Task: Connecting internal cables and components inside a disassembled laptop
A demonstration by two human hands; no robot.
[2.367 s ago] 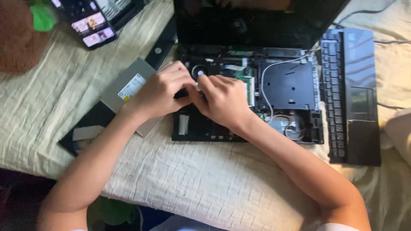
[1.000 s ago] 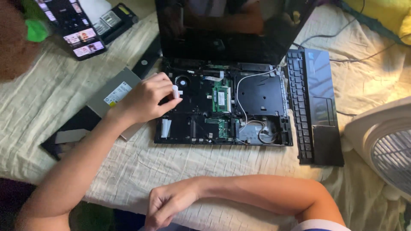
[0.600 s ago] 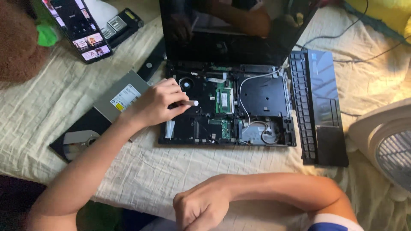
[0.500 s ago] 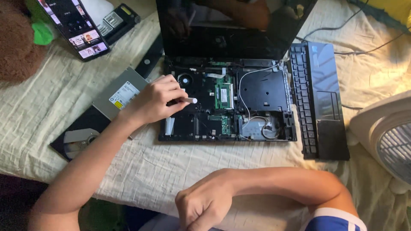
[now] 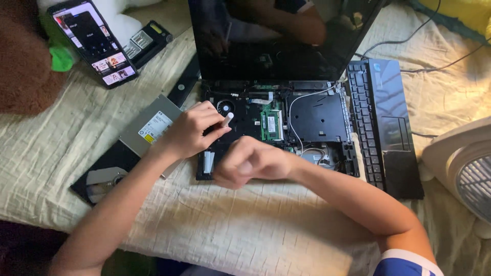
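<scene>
An opened laptop base (image 5: pixel 318 118) lies on a cream bedspread with its green circuit board (image 5: pixel 270 124) and small fan exposed. Its dark screen (image 5: pixel 276 41) stands upright behind. My left hand (image 5: pixel 190 132) rests on the base's left part and pinches a small white stick-like object (image 5: pixel 226 120) that points toward the board. My right hand (image 5: pixel 249 161), blurred and curled into a fist, hovers over the base's front edge, just right of the left hand. I cannot see anything inside that fist.
The removed black keyboard panel (image 5: pixel 384 125) lies right of the base, with a white fan (image 5: pixel 463 171) beyond it. A grey optical drive (image 5: pixel 149 129) and black disc tray (image 5: pixel 99 179) sit to the left. A lit phone (image 5: pixel 94 42) and a brown plush (image 5: pixel 23 71) are at the far left.
My right hand has come up from the near edge of the bed to the laptop's front edge. My left hand has stayed on the base with the white object.
</scene>
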